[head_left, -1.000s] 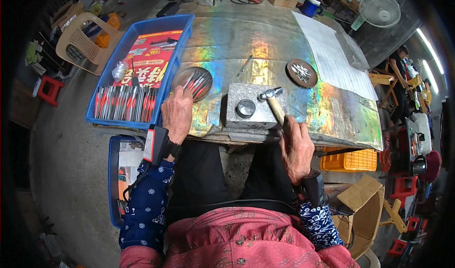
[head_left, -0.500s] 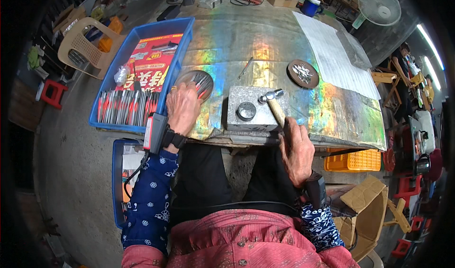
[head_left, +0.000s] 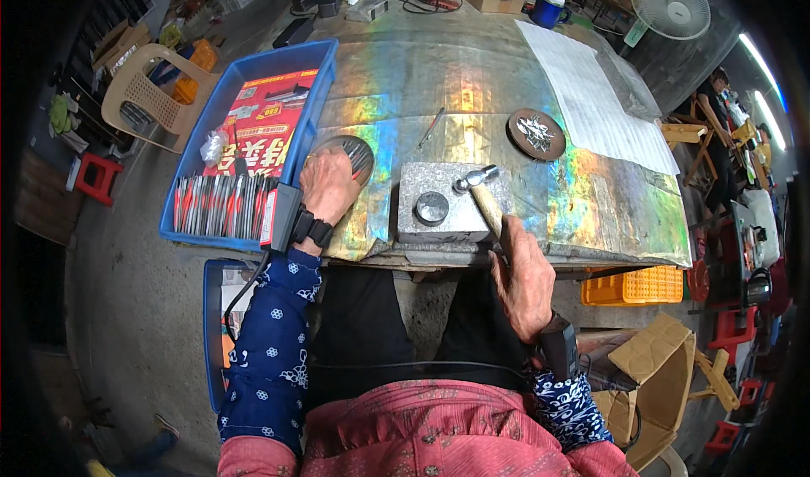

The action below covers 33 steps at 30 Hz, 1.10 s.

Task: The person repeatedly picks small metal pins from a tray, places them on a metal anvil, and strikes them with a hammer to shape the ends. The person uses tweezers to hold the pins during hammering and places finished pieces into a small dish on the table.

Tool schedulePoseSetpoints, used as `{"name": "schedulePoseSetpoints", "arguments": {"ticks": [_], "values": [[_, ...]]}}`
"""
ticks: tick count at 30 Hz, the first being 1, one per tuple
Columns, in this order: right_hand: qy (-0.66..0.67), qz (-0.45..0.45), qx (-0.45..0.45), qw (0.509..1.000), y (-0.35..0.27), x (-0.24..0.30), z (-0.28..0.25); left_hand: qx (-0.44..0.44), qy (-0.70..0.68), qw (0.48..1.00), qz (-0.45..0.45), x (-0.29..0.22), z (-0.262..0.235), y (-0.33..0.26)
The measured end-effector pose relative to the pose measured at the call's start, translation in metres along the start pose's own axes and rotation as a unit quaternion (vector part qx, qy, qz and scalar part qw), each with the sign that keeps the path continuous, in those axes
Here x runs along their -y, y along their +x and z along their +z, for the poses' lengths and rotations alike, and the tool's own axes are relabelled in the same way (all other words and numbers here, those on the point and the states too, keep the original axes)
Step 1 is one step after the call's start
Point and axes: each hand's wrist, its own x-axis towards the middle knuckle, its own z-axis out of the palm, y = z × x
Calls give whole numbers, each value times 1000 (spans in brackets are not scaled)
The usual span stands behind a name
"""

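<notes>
My left hand (head_left: pixel 329 188) lies over a round dish (head_left: pixel 369 149) of thin dark and red metal-looking pieces. Its fingers are curled down at the dish's left side, and the fingertips are hidden. My right hand (head_left: pixel 525 281) is closed around the end of the wooden handle of a hammer (head_left: pixel 487 202). The hammer's head rests on top of a grey metal block (head_left: pixel 453 232) at the table's front edge. Left of the head, a short dark round cylinder (head_left: pixel 431 209) sits on the same block.
A blue tray (head_left: pixel 332 63) holds upright thin dark and red pieces, a red printed sheet and a small clear bag. Right of the block are a brown dish (head_left: pixel 553 150) of small silvery parts and a white sheet (head_left: pixel 582 89). A thin rod (head_left: pixel 432 127) lies behind the block.
My left hand's fingers have curled further at the dish. The hammer head still rests on the block, with my right hand at its handle. A foot has appeared on the floor at lower left.
</notes>
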Motion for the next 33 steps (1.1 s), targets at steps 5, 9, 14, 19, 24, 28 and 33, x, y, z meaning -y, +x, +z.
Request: {"name": "schedulePoseSetpoints", "arguments": {"ticks": [5, 9, 14, 19, 24, 28, 33], "values": [[6, 8, 12, 1000, 0, 0, -1, 31, -13, 999, -28, 4, 9, 9], [6, 12, 17, 1000, 0, -1, 0, -6, -22, 999, -39, 8, 21, 11], [8, 10, 14, 1000, 1, -2, 1, -22, -46, 999, -6, 11, 23, 13], [8, 7, 14, 1000, 1, -2, 0, 1, -32, 999, -21, 10, 18, 15], [11, 10, 20, 1000, 0, -2, 0, -53, -150, 987, -28, 9, 7, 18], [3, 3, 10, 1000, 1, -3, 2, -133, -335, 931, -59, 5, 8, 17], [-8, -26, -8, 1000, 2, -6, 4, -194, -471, 854, -109, 5, 25, 15]]}}
